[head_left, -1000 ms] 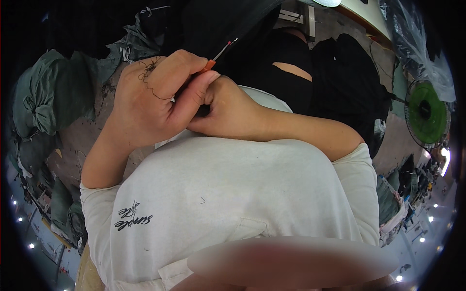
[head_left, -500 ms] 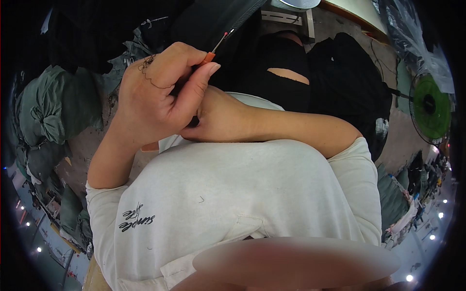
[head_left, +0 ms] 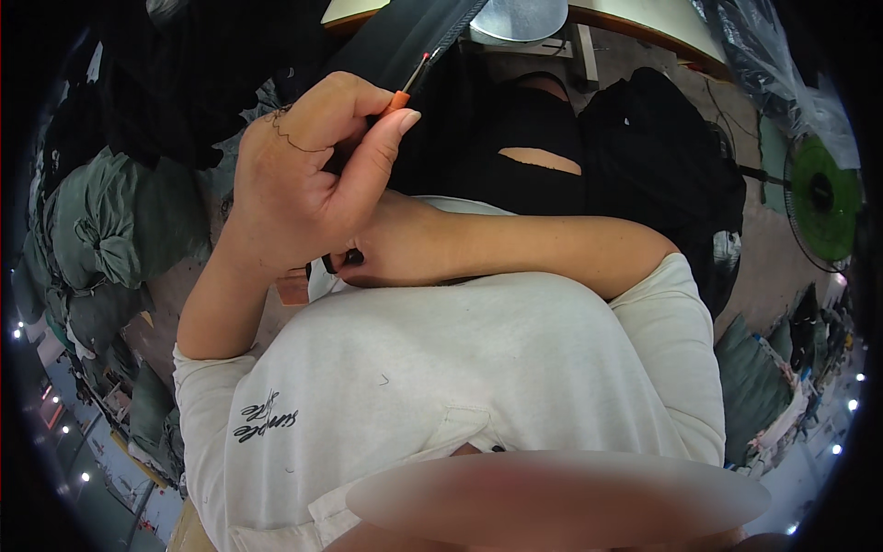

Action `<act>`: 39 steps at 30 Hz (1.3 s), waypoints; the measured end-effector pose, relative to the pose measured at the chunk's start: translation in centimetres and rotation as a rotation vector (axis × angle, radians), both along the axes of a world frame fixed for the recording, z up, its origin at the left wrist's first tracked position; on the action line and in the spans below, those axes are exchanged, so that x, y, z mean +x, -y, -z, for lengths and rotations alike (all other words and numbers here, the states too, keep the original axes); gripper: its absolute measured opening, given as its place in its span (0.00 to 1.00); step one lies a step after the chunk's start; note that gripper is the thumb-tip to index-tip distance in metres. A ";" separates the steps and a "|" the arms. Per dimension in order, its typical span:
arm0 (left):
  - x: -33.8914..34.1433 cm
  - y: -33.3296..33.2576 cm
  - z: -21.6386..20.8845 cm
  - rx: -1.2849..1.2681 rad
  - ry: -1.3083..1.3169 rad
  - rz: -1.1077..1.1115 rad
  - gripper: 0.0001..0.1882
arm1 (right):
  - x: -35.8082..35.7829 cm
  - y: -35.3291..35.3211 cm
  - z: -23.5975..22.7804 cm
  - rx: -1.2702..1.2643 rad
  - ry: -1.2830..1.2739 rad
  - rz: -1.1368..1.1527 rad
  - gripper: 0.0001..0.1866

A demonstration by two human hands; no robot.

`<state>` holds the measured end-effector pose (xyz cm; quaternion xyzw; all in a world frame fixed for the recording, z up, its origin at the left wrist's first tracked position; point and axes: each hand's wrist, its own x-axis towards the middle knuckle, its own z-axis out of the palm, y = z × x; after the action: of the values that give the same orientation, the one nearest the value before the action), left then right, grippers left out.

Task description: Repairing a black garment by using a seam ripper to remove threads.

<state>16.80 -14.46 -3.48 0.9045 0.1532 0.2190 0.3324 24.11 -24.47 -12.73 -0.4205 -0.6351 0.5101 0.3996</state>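
My left hand [head_left: 308, 170] is closed round the orange handle of a seam ripper [head_left: 401, 97]. The tool's thin metal shaft, with a red ball on its fork, points up and to the right. Dark loose thread [head_left: 292, 138] clings to the back of this hand. Behind and below it, my right hand [head_left: 395, 244] is curled against my white shirt, its fingers mostly hidden. A small dark piece [head_left: 351, 257] shows at that hand's edge; I cannot make out what it is. Just beyond the ripper's tip runs black cloth [head_left: 391, 41] with a stitched edge.
A pale table edge [head_left: 635, 23] with a round metal disc [head_left: 520, 20] lies at the far side. Black garments [head_left: 662, 156] cover my lap and the right. Tied green cloth bundles [head_left: 120, 221] stand at left. A green fan [head_left: 821, 198] and clear plastic sheeting [head_left: 782, 74] are at right.
The view has shifted, bringing more of the table and disc into sight. My left hand has moved slightly right, still gripping the seam ripper. More of the dark piece shows by my right hand.
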 end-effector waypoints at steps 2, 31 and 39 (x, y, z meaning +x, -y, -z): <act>0.5 -0.2 -0.1 -0.003 0.008 -0.019 0.04 | 0.3 -0.2 -0.3 0.015 0.022 -0.007 0.04; 6.0 -1.4 -2.6 -0.010 -0.089 0.023 0.06 | 1.2 -1.0 -0.7 0.050 0.144 -0.130 0.04; 7.8 -1.5 -2.7 -0.130 -0.062 -0.004 0.05 | 1.4 -1.0 -0.6 0.130 0.127 -0.108 0.04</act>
<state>24.57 -12.94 -0.76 0.8871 0.1793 0.1812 0.3848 25.48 -23.46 -12.13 -0.3904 -0.7128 0.4607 0.3568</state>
